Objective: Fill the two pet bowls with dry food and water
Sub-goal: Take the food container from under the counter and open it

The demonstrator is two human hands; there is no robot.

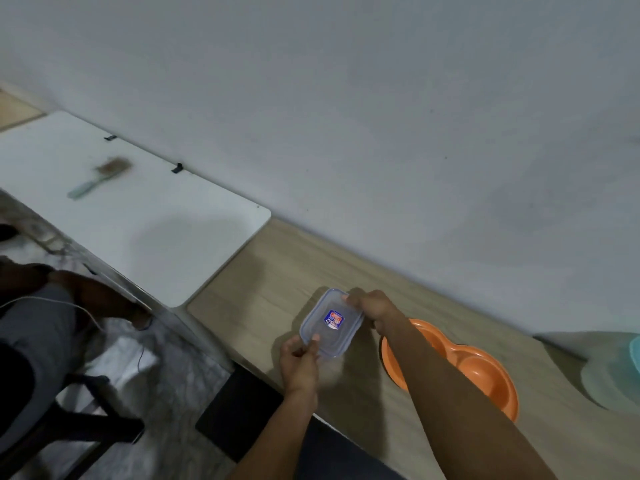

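Observation:
A clear rectangular plastic container [329, 322] with a blue-rimmed lid and a small sticker sits on the wooden table [277, 271]. My left hand [299, 358] grips its near corner. My right hand [372, 308] holds its far edge, fingers on the lid. To the right lies an orange double pet bowl [485, 372], partly hidden behind my right forearm. Both of its hollows look empty where visible.
A pale teal container [616, 368] stands at the right edge. A white tabletop [156, 220] adjoins on the left with a pet brush [100, 178] on it. A seated person [38, 327] and a dark chair are at the lower left. The wall runs close behind the table.

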